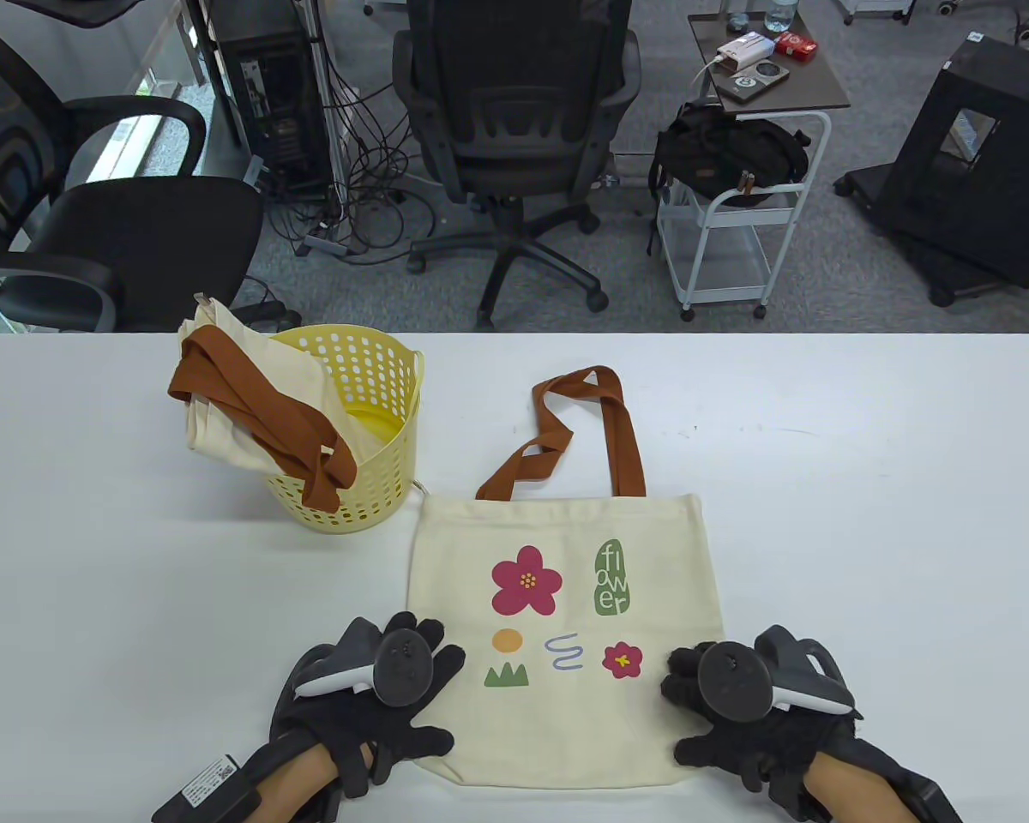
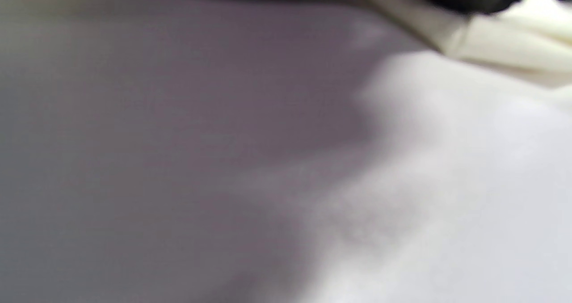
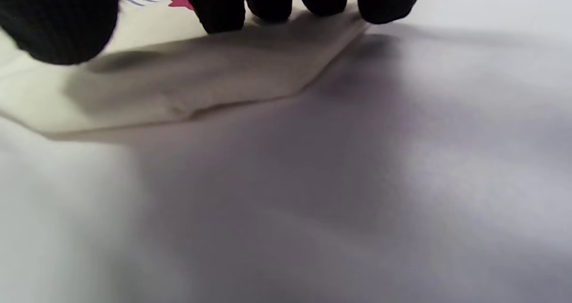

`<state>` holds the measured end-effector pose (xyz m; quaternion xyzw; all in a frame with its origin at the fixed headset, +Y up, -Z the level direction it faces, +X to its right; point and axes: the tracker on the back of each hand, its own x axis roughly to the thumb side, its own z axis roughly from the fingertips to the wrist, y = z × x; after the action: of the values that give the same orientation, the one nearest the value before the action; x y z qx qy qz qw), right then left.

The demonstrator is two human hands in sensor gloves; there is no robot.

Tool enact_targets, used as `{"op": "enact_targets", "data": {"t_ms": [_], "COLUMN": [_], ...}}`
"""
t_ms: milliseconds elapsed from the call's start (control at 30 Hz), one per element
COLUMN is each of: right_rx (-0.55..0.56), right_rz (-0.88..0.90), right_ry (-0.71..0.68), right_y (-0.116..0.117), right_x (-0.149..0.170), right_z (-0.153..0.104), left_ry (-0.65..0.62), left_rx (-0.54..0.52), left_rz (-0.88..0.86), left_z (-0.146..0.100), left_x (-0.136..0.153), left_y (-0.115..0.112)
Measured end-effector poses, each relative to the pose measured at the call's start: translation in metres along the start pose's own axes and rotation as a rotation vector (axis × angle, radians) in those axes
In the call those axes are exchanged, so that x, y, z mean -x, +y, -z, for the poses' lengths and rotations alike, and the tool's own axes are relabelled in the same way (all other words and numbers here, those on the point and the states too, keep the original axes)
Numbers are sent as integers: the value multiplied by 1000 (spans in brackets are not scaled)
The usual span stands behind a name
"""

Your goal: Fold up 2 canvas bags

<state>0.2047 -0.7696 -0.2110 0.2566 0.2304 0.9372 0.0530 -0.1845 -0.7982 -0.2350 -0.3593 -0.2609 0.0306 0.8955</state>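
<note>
A cream bag [image 1: 566,634] lies flat on the white table [image 1: 866,480], with its open top on the far side and its bottom edge near the person. It has a big pink flower, a small pink flower, a green patch with the word "flower", an orange dot, green grass and a blue squiggle on it. Its two brown handles [image 1: 592,433] lie on the table past the bag's top — one is looped, one a bit twisted. The left hand [image 1: 377,703] rests on the bag's near left corner, fingers spread out and lying on the cloth. The right hand [image 1: 750,707] rests at the bag's near right corner. In the right wrist view its fingers [image 3: 268,1] sit side by side with the tips pressing down on the bag's edge [image 3: 214,86], and the thumb is off to the side, above the cloth. The left wrist view is very blurry — only a dark fingertip on a cream fold [image 2: 505,44] shows at the top. Left of the bag's top and just beside it stands a yellow basket [image 1: 364,446] with holes. A second bag [image 1: 249,403] with brown straps hangs bunched over the basket's left rim, away from the flat bag.
</note>
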Motion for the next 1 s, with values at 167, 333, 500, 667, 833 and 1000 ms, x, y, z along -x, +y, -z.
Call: {"op": "enact_targets", "data": {"t_ms": [167, 333, 500, 667, 833, 1000], "right_rx": [-7, 4, 80, 192, 380, 426], "right_rz": [-41, -40, -42, -38, -110, -39], "right_ry": [-15, -15, -20, 18, 59, 64], "right_y": [10, 14, 13, 11, 7, 0], "right_x": [1, 3, 5, 8, 6, 11], "right_z": [-4, -7, -9, -10, -10, -11], "left_ry": [-87, -89, -29, 13, 56, 84], "left_rx": [-65, 47, -55, -194, -324, -435], "left_rz": [21, 123, 190, 194, 156, 59], "left_z": [-13, -13, -14, -17, -19, -22], "left_x": [-4, -12, -19, -22, -21, -15], "left_y": [10, 4, 5, 6, 11, 17]}}
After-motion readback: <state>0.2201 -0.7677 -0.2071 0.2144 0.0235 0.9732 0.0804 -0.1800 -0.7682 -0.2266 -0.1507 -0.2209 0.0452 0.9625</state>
